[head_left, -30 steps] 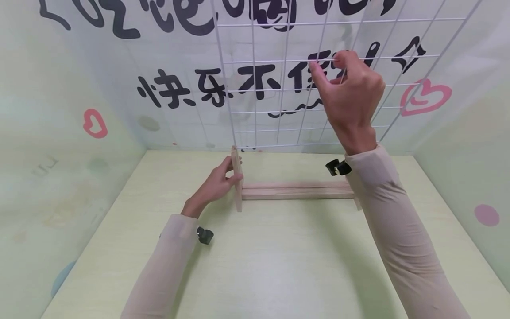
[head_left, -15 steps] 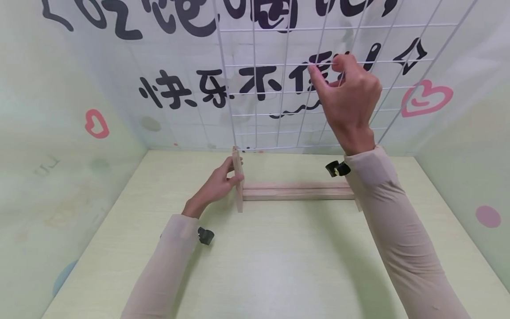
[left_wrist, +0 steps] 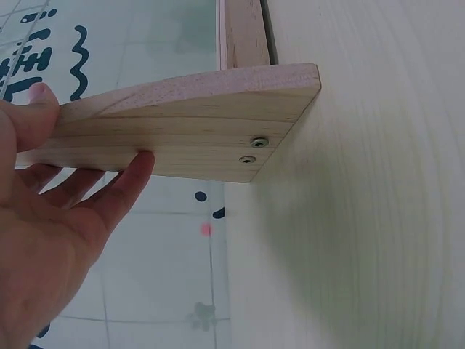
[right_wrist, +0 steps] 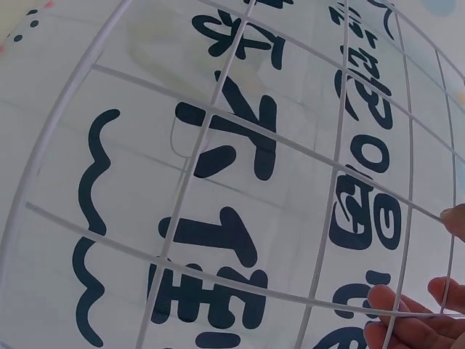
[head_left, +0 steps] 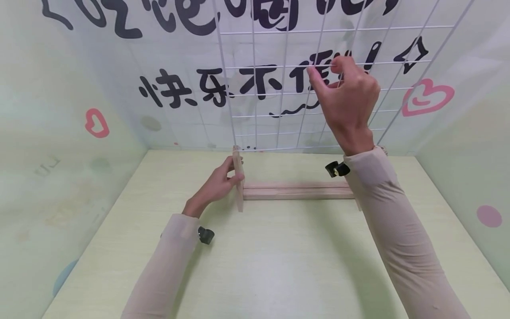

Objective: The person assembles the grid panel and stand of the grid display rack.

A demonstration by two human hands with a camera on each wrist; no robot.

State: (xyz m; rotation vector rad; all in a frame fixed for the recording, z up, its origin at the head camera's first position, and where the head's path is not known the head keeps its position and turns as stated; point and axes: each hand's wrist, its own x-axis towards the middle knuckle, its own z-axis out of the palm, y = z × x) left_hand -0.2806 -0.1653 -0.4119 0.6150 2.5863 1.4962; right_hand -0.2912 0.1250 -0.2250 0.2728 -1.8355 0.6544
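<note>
My left hand (head_left: 215,184) grips the left upright board (head_left: 238,166) of a low wooden frame, thumb on the near side, fingers on the far side. In the left wrist view this pale board (left_wrist: 196,127) has two metal screw heads (left_wrist: 259,142). A white wire grid (head_left: 287,149) leans over the frame, its lower left corner at the top of that board. Up on the grid, my right hand (head_left: 350,97) pinches a wire between thumb and fingers. In the right wrist view its fingertips (right_wrist: 396,313) curl at the grid wires. The right forearm hides most of the frame's right end.
Two wooden crossbars (head_left: 299,194) run between the frame's ends. The pale table (head_left: 271,266) spreads in front. A printed back wall (head_left: 175,133) with black lettering stands close behind the grid, and side walls (head_left: 48,124) rise left and right.
The grid's upper part has come slightly down, and its right edge slightly leftward, with my right hand moving along. My left hand stays on the board.
</note>
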